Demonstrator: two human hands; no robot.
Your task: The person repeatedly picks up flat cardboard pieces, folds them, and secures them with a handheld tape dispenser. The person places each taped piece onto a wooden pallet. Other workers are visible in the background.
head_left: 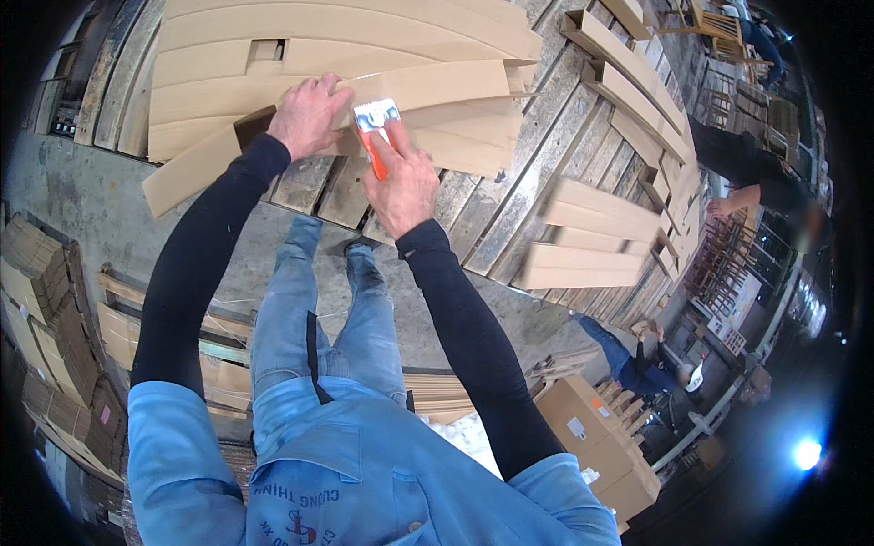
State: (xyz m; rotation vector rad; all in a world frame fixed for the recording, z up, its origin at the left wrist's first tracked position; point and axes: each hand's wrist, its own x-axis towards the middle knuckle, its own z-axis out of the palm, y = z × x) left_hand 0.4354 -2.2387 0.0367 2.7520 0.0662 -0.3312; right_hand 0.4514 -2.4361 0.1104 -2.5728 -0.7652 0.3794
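My right hand [401,189] is closed around an orange hand-held tape dispenser [377,136] with a toothed white-and-blue front end. That end rests against a long, narrow cardboard carton [446,85]. My left hand [309,116] grips the carton just left of the dispenser, its thumb beside the upper edge. Some of its fingertips are hidden against the cardboard. Left of my left wrist, a loose cardboard flap [189,177] sticks out over the table's near edge. Under the carton lie flat cardboard sheets [341,36] with slots cut in them.
The slatted wooden table [496,214] carries more folded cardboard pieces [592,237] on its right. Cardboard stacks [59,328] stand on the floor at left. A large cardboard box [592,437] is behind my right elbow. Two people [774,196] are at the right.
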